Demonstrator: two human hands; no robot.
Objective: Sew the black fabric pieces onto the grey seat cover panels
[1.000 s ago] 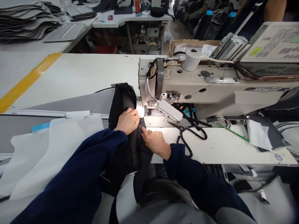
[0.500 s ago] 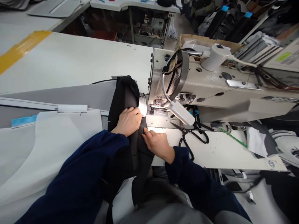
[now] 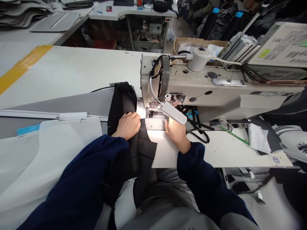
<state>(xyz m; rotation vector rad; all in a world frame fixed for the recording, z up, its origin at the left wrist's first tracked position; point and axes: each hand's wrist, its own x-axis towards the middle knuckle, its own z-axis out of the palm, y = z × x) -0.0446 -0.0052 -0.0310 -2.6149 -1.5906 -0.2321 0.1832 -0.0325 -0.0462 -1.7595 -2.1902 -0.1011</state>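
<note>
**A:** Entry, head view. Where is the workpiece?

**B:** A black fabric panel (image 3: pixel 141 148) lies under the hands. Its long axis runs from the person's lap forward to the sewing machine (image 3: pixel 203 86), and its far end rises just left of the needle area. A fine line of orange stitching (image 3: pixel 146 141) shows near its right edge. Whether the panel passes under the presser foot cannot be told from this view.

**A:** Hand states?

**B:** The left hand (image 3: pixel 128 125) is closed over the panel, with its fingers curled toward the machine. It seems to grip a fold, though the pinch itself is hidden. The right hand (image 3: pixel 177 133) is open, its fingers reaching toward the machine bed, and nothing is visibly held.

**A:** Which hand is nearer the panel?

**B:** The left, which is on it. The right sits just beside the panel's right edge, partly under the gooseneck lamp (image 3: pixel 173 112).

**A:** Surroundings?

**B:** Black-handled scissors (image 3: pixel 200 136) lie on the white table (image 3: pixel 72 73), right of the right hand. Pale grey fabric pieces (image 3: pixel 48 156) lie left of the left arm
</note>
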